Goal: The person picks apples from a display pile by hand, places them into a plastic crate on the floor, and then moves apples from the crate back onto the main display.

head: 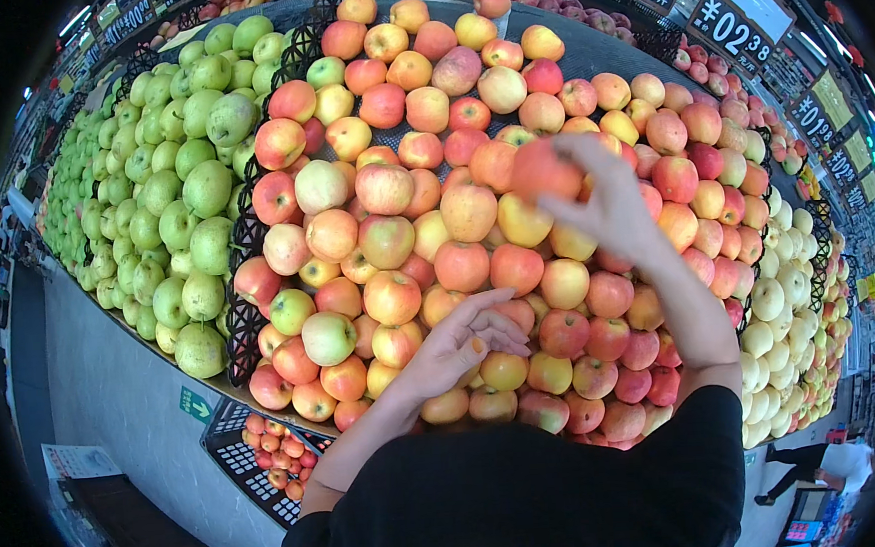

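Note:
My right hand grips a red apple between thumb and fingers, over the middle of a broad heap of red and yellow apples. Motion blurs both the apple and the fingertips. Lower down, my left hand hovers over the near part of the heap, its fingers loosely bent and nothing in them. A reddish apple lies just beyond its fingertips; whether they touch it I cannot tell.
Black plastic dividers separate the heap from green pears on the left. Pale yellow fruit lies to the right. A black crate of apples stands on the floor. Price signs hang behind; a person is at lower right.

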The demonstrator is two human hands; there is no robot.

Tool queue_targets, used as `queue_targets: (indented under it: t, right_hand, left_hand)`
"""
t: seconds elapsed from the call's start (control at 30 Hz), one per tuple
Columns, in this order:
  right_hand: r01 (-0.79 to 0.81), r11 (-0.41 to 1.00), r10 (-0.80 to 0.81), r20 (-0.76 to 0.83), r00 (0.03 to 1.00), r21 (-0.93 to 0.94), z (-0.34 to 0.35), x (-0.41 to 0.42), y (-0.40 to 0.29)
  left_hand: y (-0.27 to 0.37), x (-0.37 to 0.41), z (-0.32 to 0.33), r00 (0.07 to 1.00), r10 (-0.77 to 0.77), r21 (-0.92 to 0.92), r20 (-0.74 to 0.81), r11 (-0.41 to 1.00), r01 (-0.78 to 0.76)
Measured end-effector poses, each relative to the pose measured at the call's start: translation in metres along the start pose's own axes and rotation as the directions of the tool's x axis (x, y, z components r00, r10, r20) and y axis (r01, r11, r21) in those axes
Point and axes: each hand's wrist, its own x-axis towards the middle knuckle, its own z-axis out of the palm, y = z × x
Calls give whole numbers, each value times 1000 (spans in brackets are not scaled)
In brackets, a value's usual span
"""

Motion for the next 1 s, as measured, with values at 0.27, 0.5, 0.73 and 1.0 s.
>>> queue_targets:
  t: [0.27, 0.5, 0.73, 1.0]
  right_hand:
    - [-202, 877, 256, 68, 964, -436, -13, 57, 98]
    - [-234, 813, 263, -21, 965, -533, 2, 42, 115]
    - [99, 964, -168, -275, 947, -248, -1, -15, 46]
    - [272, 958, -282, -142, 949, -87, 30, -88, -27]
  left_hand:
    - [2, -2, 0, 999, -33, -25, 41, 999, 34]
    - [1, 2, -3, 998, -54, -29, 34, 998, 55]
    - [-2, -3, -5, 1000, 13, -9, -12, 1000, -13]
    - [-7, -2, -5, 993, 105, -3, 57, 994, -105]
